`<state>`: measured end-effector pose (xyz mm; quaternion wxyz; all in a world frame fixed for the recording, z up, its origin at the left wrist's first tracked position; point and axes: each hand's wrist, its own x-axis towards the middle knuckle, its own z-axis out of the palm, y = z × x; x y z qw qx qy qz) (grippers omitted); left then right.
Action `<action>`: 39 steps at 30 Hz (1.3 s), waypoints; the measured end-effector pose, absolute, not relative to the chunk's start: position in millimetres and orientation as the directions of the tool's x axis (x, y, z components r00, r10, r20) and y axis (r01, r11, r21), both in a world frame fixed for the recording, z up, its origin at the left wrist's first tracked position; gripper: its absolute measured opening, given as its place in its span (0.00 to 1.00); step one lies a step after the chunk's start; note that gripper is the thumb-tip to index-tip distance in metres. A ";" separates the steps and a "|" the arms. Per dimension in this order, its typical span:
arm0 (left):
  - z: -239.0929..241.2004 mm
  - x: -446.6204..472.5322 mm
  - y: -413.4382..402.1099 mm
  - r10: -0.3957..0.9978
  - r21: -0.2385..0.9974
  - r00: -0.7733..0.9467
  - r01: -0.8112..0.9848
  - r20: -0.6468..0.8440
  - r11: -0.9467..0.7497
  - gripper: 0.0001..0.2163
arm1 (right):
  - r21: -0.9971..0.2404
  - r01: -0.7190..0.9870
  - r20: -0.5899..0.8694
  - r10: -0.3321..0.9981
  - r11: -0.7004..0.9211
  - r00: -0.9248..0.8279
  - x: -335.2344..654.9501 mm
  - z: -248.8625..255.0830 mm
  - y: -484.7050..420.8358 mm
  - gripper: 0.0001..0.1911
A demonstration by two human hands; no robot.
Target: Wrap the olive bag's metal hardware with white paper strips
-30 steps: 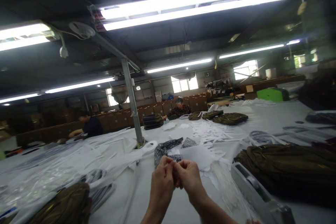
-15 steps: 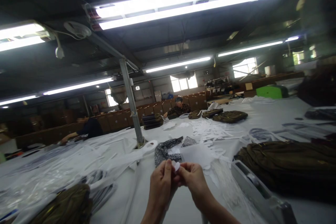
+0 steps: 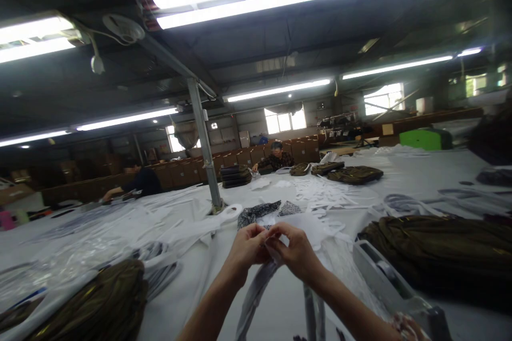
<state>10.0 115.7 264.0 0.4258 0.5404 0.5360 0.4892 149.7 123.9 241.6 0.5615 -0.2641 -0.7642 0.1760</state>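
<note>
My left hand [image 3: 248,245] and my right hand [image 3: 294,250] meet in front of me, fingertips pinched together. Both grip the upper part of a whitish strap [image 3: 256,298], which looks wrapped in thin white film and hangs down from my fingers. Its exact kind is hard to make out, and the pinched end is hidden by my fingers. A second grey-white strip [image 3: 314,311] hangs below my right forearm. Just beyond my hands lies a black-and-white speckled cloth piece [image 3: 256,214] beside a white sheet [image 3: 316,229].
Olive-brown bags lie at the right [image 3: 440,250] and lower left [image 3: 96,298]. A grey tape dispenser-like device [image 3: 396,287] stands near my right forearm. White scraps [image 3: 320,192] cover the white table. A metal post [image 3: 205,144] rises ahead; two people work farther back.
A small white rounded piece showed between my fingertips earlier; it is now out of sight. My hands have risen slightly, and the hanging strap has come into view below them.
</note>
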 end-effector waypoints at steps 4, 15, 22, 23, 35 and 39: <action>261.5 8.7 126.7 0.975 0.961 -0.085 0.207 0.206 -0.185 0.08 | -0.431 0.334 0.802 0.525 0.839 -0.284 149.6 233.9 130.5 0.06; 282.2 3.8 144.4 0.895 0.880 -0.101 0.258 0.435 -0.399 0.08 | -0.257 0.392 0.786 0.427 0.883 -0.447 154.7 222.8 137.5 0.10; 276.8 5.0 157.0 0.910 0.938 -0.228 0.112 0.346 -0.329 0.06 | -0.327 0.302 0.656 0.445 0.896 -0.609 156.5 209.2 140.0 0.14; 275.1 4.5 160.0 0.909 0.942 -0.248 0.091 0.336 -0.324 0.06 | -0.343 0.293 0.660 0.451 0.893 -0.601 158.1 204.9 139.4 0.17; 200.4 -53.8 131.2 0.958 0.993 -0.266 0.073 0.105 -0.089 0.18 | -0.901 0.410 -0.121 0.823 0.144 -0.555 211.3 65.7 123.7 0.22; 141.6 -100.6 56.1 0.919 0.992 -0.386 0.063 -0.076 0.108 0.24 | -0.925 0.358 -0.106 0.815 0.130 -0.569 219.0 53.1 118.6 0.27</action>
